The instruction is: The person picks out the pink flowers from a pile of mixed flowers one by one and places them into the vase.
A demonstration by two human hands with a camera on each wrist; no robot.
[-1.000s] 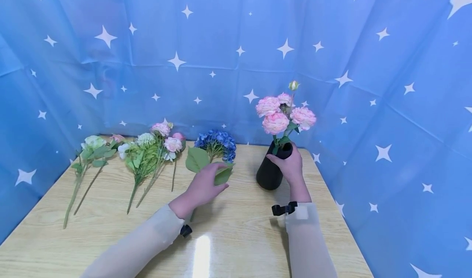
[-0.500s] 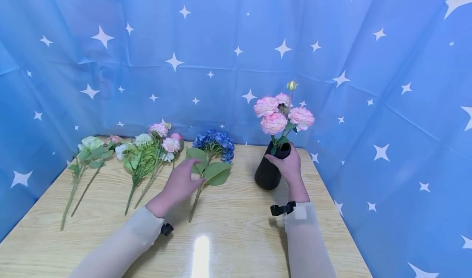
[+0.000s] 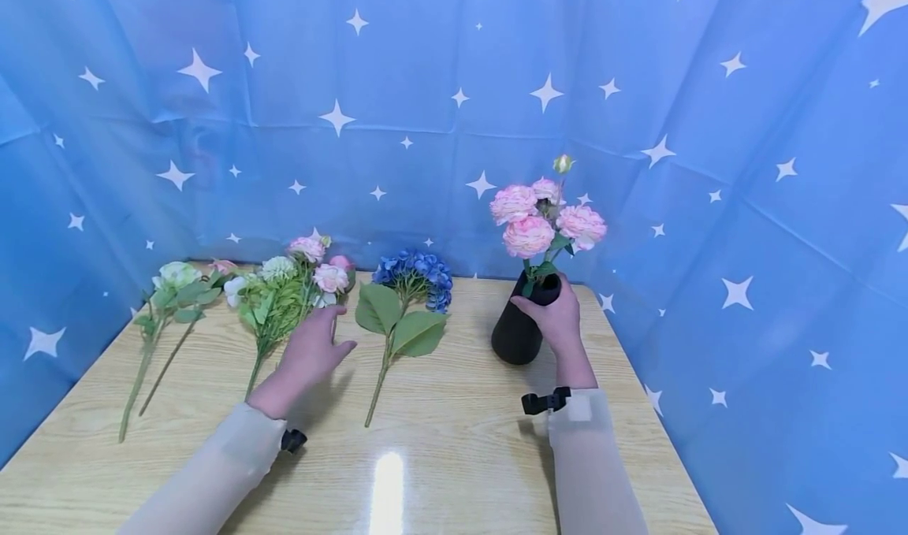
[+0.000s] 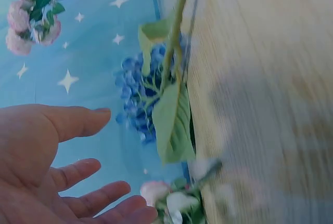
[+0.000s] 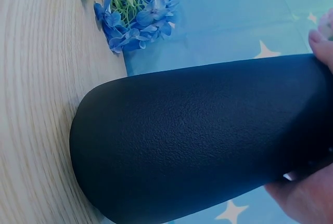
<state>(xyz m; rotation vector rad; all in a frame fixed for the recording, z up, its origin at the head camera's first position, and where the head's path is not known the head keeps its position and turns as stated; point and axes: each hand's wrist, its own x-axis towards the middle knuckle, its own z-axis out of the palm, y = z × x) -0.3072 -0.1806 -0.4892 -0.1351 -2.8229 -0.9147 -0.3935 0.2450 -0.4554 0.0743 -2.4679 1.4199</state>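
Note:
My right hand [image 3: 565, 322] grips the black vase [image 3: 515, 334] near its rim. Several pink ruffled flowers and a bud [image 3: 563, 163] on stems rise from the vase's mouth. In the right wrist view the dark vase wall [image 5: 197, 141] fills most of the picture. My left hand [image 3: 308, 354] hovers over the table with fingers spread and holds nothing. It is nearest to the bunch of pink and white flowers [image 3: 330, 278], whose lower stems it partly hides. To its right lies a blue hydrangea [image 3: 429, 271] with broad green leaves [image 3: 418, 334], also seen in the left wrist view.
Farther left on the wooden table [image 3: 454, 456] lie a green-and-white flower stem [image 3: 177, 275] and a thin stem with a pink bloom [image 3: 222, 266]. A white pompom flower [image 3: 277, 268] lies among ferny leaves. Blue star-patterned curtains [image 3: 397, 62] border the table's back and sides.
My left hand has moved left, away from the blue hydrangea's leaves, over to the stems of the pink and white flowers. The right hand has stayed on the vase.

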